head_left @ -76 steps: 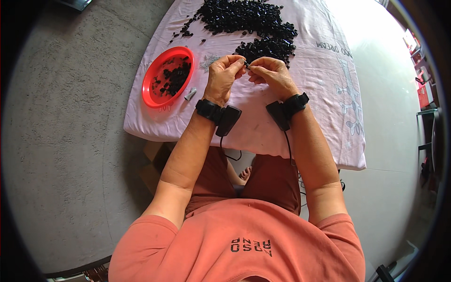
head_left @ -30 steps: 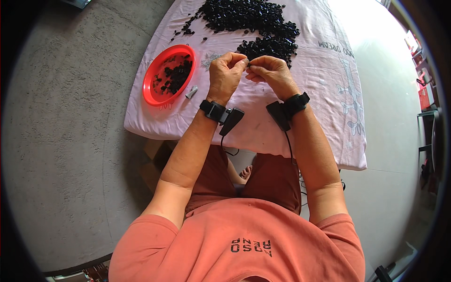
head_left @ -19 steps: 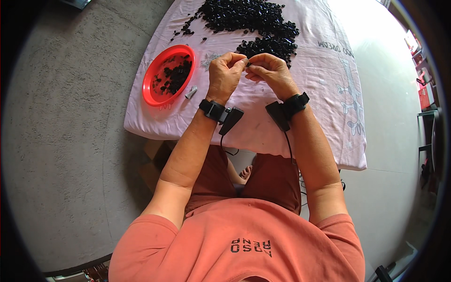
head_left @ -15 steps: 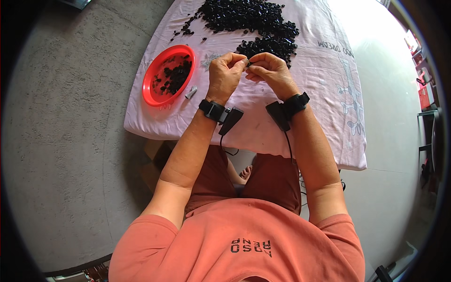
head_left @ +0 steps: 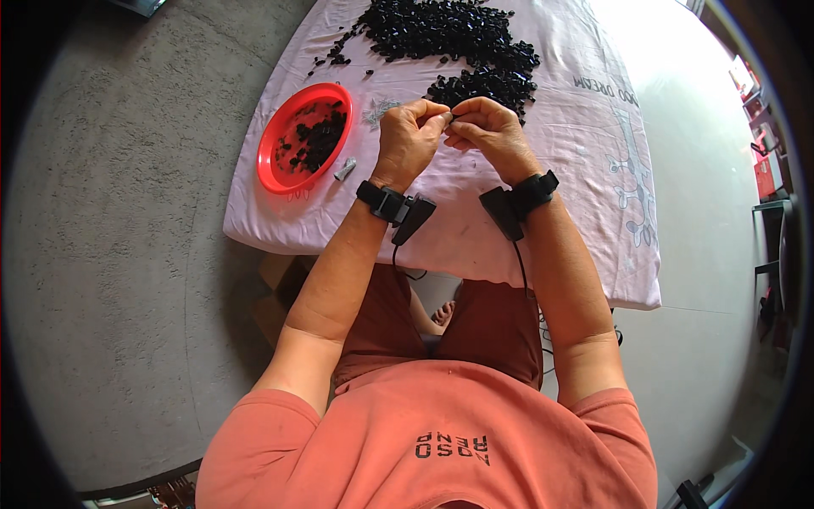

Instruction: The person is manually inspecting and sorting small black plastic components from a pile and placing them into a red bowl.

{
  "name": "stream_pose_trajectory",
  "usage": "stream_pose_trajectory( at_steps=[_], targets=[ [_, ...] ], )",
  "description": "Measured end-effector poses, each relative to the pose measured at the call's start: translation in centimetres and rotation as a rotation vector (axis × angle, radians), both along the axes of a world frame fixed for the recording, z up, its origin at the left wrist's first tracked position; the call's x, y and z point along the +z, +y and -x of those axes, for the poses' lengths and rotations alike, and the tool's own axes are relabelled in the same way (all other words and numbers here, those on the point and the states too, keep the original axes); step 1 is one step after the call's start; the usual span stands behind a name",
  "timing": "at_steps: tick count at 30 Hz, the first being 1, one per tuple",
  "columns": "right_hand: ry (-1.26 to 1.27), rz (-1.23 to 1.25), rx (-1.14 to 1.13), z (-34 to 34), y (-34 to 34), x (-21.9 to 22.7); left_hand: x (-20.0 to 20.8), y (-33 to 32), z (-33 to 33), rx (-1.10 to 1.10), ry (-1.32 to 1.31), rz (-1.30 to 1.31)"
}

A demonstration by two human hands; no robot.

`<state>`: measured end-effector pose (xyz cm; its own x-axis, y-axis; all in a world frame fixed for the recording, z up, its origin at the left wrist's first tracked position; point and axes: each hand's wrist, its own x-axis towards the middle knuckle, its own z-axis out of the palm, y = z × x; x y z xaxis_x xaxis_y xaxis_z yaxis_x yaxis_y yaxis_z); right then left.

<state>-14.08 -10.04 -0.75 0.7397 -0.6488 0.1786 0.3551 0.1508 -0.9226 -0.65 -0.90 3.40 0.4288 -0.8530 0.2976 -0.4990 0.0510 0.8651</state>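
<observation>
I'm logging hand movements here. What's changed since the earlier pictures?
The left hand has edged right, nearly meeting the right hand and mostly hiding the small dark piece between them. Nothing was visibly taken up or let go. The red bowl and black pile stayed put.

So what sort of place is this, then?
Possibly a home or small informal workshop, though I can't be sure: a pink cloth with cartoon figures covers the work surface, loose small black pieces are spread on it, and the rough grey floor looks like bare concrete.
</observation>
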Motion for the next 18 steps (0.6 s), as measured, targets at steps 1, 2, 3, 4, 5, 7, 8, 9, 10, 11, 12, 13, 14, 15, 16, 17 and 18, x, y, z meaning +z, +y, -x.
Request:
stream_pose_trajectory(
  at_steps=[1,2,3,4,5,7,8,9,10,11,12,13,14,15,16,17,18],
  targets=[
    [0.0,-0.006,0.001,-0.06,-0.07,0.04,0.05,0.05,-0.06,-0.008,-0.056,-0.008],
    [0.008,-0.012,0.0,-0.08,-0.08,0.06,0.05,0.14,-0.19,-0.016,-0.113,-0.016],
    [0.017,-0.018,-0.002,-0.08,-0.02,0.06,0.06,0.21,-0.32,-0.024,-0.169,-0.024],
    [0.026,-0.025,-0.004,-0.04,0.06,0.04,0.01,0.31,-0.45,-0.042,-0.2,-0.017],
    [0.04,-0.028,-0.007,0.04,0.08,0.13,-0.04,0.39,-0.58,-0.061,-0.232,-0.01],
    [0.067,-0.032,-0.012,0.26,0.05,0.38,0.02,0.5,-0.58,-0.081,-0.296,-0.003],
    [0.073,-0.031,-0.016,0.3,-0.03,0.26,0.1,0.53,-0.46,-0.083,-0.329,-0.001],
    [0.079,-0.031,-0.02,0.33,-0.14,0.02,0.18,0.54,-0.32,-0.085,-0.362,0.0],
    [0.085,-0.03,-0.023,0.31,-0.15,0.07,0.27,0.58,-0.19,-0.082,-0.371,0.029],
    [0.081,-0.042,-0.022,0.35,-0.15,0.2,0.36,0.61,-0.03,-0.079,-0.38,0.058],
    [0.078,-0.053,-0.022,0.45,-0.09,0.38,0.4,0.62,0.09,-0.075,-0.389,0.087],
    [0.074,-0.066,-0.021,0.53,0.02,0.6,0.41,0.63,0.1,-0.076,-0.397,0.075],
    [0.076,-0.06,-0.021,0.59,0.09,0.72,0.41,0.64,0.08,-0.077,-0.404,0.063],
    [0.078,-0.055,-0.02,0.68,0.12,0.79,0.39,0.63,0.08,-0.076,-0.411,0.05],
    [0.078,-0.048,-0.013,0.6,0.19,0.9,0.35,0.63,0.03,-0.072,-0.432,0.058],
    [0.086,-0.042,-0.016,0.66,0.22,0.94,0.2,0.52,0.06,-0.066,-0.454,0.066],
    [0.094,-0.036,-0.019,0.85,0.2,0.92,0.02,0.45,0.11,-0.06,-0.475,0.074]
  ],
)
